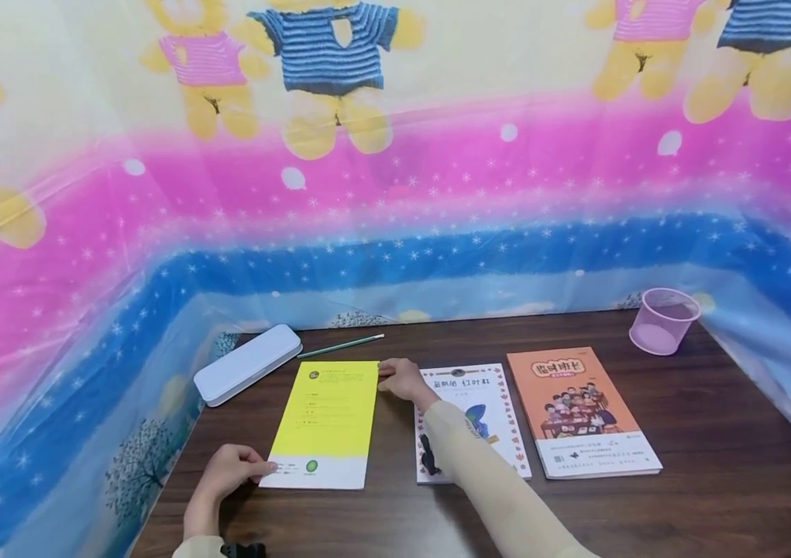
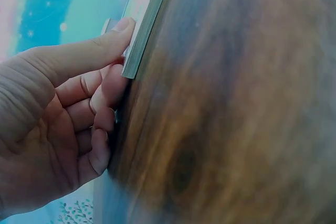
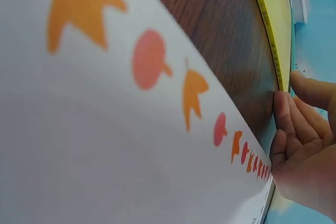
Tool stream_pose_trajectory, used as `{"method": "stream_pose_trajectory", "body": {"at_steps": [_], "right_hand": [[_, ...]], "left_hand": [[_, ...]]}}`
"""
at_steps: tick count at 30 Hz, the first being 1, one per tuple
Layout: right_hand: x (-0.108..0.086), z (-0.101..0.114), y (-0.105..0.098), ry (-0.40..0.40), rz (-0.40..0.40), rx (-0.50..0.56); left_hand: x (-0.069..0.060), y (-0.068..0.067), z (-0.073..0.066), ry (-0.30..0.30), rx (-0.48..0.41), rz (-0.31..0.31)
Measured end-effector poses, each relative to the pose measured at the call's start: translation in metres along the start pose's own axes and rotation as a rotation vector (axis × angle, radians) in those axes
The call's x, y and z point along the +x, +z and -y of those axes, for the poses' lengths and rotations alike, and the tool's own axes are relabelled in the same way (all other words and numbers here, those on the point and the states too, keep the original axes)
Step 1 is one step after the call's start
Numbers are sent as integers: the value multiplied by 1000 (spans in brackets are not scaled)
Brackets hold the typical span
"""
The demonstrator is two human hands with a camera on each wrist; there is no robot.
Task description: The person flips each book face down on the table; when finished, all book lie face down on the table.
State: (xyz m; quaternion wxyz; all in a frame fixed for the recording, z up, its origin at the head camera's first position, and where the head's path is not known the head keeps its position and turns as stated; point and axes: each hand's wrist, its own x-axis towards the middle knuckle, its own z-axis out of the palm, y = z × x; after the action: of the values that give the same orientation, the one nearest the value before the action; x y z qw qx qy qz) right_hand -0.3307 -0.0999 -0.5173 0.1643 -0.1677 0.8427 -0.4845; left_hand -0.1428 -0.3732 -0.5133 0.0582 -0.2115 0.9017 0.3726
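A yellow book (image 1: 331,418) with a white lower band lies flat at the left of the table. My left hand (image 1: 229,471) pinches its lower left corner; in the left wrist view the thumb of that hand (image 2: 58,108) is on top and the curled fingers are at the edge. At the book's upper right corner is my right hand (image 1: 404,380), and in the right wrist view the thumb and fingers of this hand (image 3: 310,135) grip the yellow corner (image 3: 278,40). Under my right forearm lies a white book (image 1: 465,380) with a leaf border.
Right of the white book lies an orange book (image 1: 562,380). A pink mesh cup (image 1: 665,322) stands at the back right of the dark wooden table (image 1: 730,434). Behind the yellow book are a pale pencil case (image 1: 250,366) and a green pencil (image 1: 341,346). A patterned curtain (image 1: 395,225) hangs behind.
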Motion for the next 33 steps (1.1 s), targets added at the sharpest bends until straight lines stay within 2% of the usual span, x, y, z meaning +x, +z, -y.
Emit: {"method": "stream_pose_trajectory", "body": {"at_steps": [10, 12, 17, 20, 24, 28, 33], "right_hand": [[2, -6, -10, 12, 75, 68], [1, -9, -16, 3, 75, 79], [-1, -16, -36, -37, 15, 85], [-4, -25, -54, -42, -43, 79], [-11, -42, -80, -20, -98, 82], [-21, -58, -103, 7, -127, 45], [-33, -73, -127, 38, -185, -64]], "left_hand": [[2, 0, -10, 10, 4, 38], [4, 1, -11, 25, 1, 19], [6, 6, -20, 100, -9, -89], [8, 15, -36, 132, -49, -117], [9, 30, -61, 181, -116, -103], [10, 47, -85, 238, -191, -44], [13, 71, -115, 304, -269, 56]]}}
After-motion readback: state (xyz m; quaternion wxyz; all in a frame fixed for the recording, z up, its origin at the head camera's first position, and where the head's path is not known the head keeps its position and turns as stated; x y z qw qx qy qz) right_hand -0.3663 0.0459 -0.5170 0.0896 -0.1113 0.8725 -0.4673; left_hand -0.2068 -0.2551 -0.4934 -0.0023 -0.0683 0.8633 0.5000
